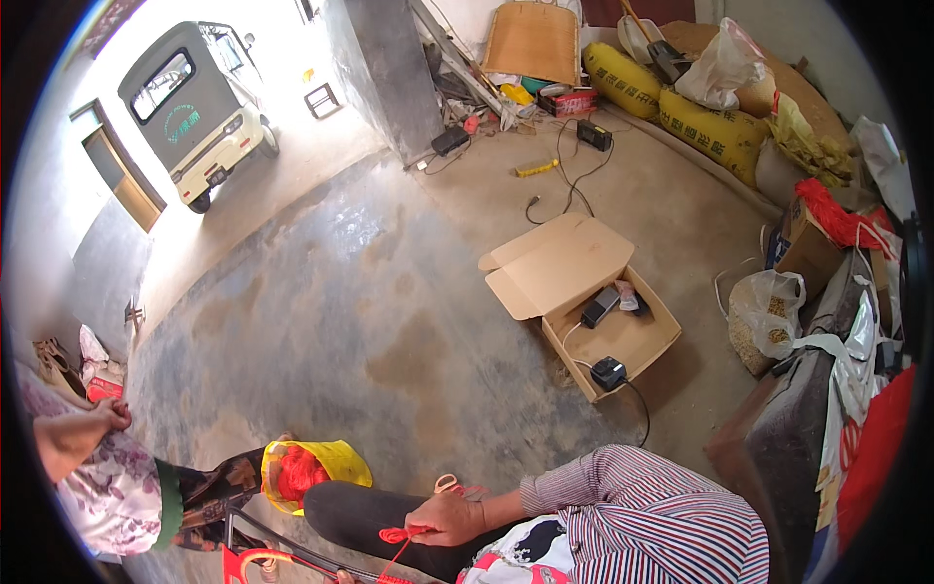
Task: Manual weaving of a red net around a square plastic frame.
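Observation:
My right hand [448, 521] is closed around a small bundle of red cord [394, 534], above my dark-trousered leg. From the bundle a strand runs down to more red cord at the lower edge. Just behind the hand shows an orange loop [446, 483], which looks like a scissors handle; whether I grip it cannot be made out. Only a sliver of my left hand [345, 577] shows at the lower edge, its fingers cut off, beside a dark frame [321, 558] with red and yellow parts. Beyond my knee stands a yellow bag [347, 463] filled with red cord [300, 474].
Another person [107, 487] stands at the left, hands together. An open cardboard box [664, 341] with black adapters lies ahead right, cables trailing from it. Yellow sacks [715, 131] line the right wall, near a clear bag of grain [764, 321]. A three-wheeled vehicle [185, 97] is parked outside.

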Tool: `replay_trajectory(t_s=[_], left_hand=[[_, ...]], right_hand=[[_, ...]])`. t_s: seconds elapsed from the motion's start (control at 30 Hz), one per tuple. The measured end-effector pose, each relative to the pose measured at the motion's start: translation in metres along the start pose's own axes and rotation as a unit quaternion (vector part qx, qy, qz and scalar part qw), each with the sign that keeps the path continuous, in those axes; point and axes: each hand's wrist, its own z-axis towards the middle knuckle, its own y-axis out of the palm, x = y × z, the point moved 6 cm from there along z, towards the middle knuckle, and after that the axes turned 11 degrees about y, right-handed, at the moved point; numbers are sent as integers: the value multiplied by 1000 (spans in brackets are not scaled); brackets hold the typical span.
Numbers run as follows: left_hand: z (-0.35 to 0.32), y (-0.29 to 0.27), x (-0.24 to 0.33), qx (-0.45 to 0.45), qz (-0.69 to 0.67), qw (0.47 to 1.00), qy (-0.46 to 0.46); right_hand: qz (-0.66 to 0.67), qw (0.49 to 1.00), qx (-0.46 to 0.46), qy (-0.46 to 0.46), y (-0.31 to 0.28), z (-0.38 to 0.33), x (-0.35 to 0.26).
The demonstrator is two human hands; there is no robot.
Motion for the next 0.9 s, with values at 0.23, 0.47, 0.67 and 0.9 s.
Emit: replay_trajectory(t_s=[0.23,0.47,0.67,0.9], left_hand=[[-26,-13,-32,16,-22,1000,15],[-77,-26,-37,108,-87,989,-48],[-93,-52,-18,191,-145,970,-33],[-123,-68,-50,251,-201,947,1]], right_hand=[[-6,999,13,-35,-14,-2,-17],[8,1000,-18,12,-6,-12,0],[53,997,-47,4,0,9,-12],[89,992,-89,-23,10,-2,0]])
